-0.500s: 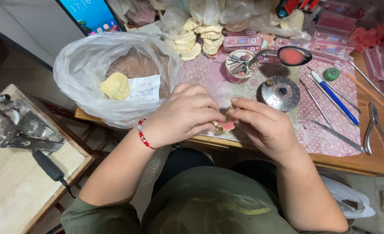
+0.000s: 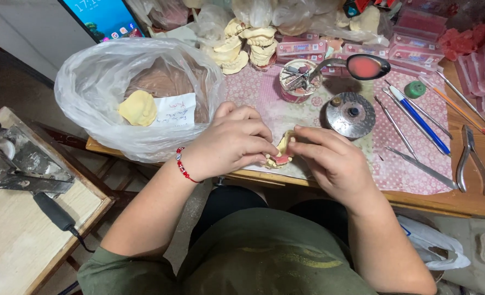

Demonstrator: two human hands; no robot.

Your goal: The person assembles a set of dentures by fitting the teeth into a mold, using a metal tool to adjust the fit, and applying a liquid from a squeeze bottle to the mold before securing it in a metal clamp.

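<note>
Two hands worked over one small cream plaster dental cast with pink wax [image 2: 279,158], beside which stood one round silver metal burner [image 2: 352,114], one blue-handled tool [image 2: 422,121], one pair of steel pliers [image 2: 471,158] and one clear plastic bag [image 2: 117,82] holding one yellowish plaster lump [image 2: 138,107]. The wooden tabletop [image 2: 450,202] under the cast carried a pink patterned cloth [image 2: 401,142], with a smaller pale side table [image 2: 13,240] left of it. The cast lay at the tabletop's near edge, pinched between the left hand [image 2: 229,142] and the right hand [image 2: 330,161], both closed on it.

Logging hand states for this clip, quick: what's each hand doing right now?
Left hand: closed on the dental cast, fingers gripping its left side.
Right hand: closed on the same dental cast, fingertips pinching its right side.
</note>
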